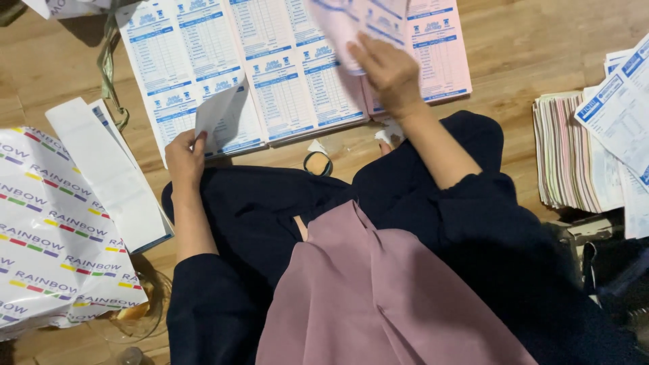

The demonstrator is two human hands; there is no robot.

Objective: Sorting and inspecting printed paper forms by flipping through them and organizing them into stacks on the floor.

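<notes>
I look down at a wooden floor (541, 47) where I sit cross-legged in dark clothes with a mauve cloth (378, 297) draped over my lap.

At the near left lies a big wrapped paper ream (47, 230), white with coloured dashes. Just right of it, partly on its edge, rests a long white pad (108, 172).

Far ahead of me a wide spread of printed forms (270, 67) covers the floor, white with blue print on the left, pink on the right.

At the right edge sits a thick stack of slips (564, 152) with mixed pale edges, and loose blue-printed sheets (618, 111) overlap it from the right.

My right hand (392, 74) is raised over the far right part of the spread, fingers pinched on a pink sheet (351, 27) that is lifted and blurred.

My left hand (184, 159) is at the near left edge of the spread, thumb and fingers grasping the corner of a white sheet (226, 118) that curls up off the forms.

Between my knees, near the spread's near edge, lies a small tape roll (317, 163). A green ribbon (108, 67) trails at the far left, and a clear glass dish (138, 312) sits near my left elbow.
</notes>
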